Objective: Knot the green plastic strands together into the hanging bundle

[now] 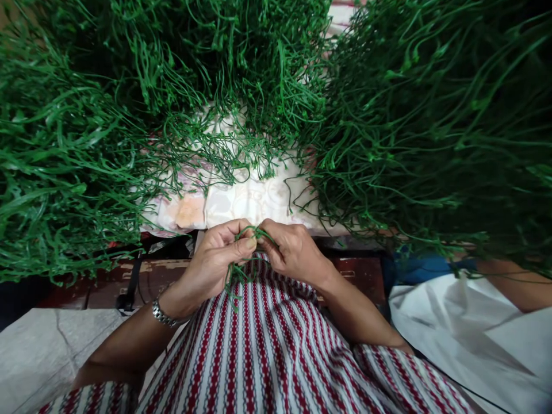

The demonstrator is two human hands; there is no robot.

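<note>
Glossy green plastic strands (pixel 248 253); shiny metal watch band (pixel 161 315); woven striped cloth (pixel 267 356); smooth white fabric (pixel 474 339).

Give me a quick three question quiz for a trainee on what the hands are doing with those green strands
1. True or false: both hands grip the same small bunch of green strands.
2. Which wrist wears the metal watch? A) left B) right
3. Fill in: the loose ends of the bunch hang over the red and white ______ cloth.

Key: 1 true, left hand and right hand meet on it. 2 A. 3 striped.
</note>
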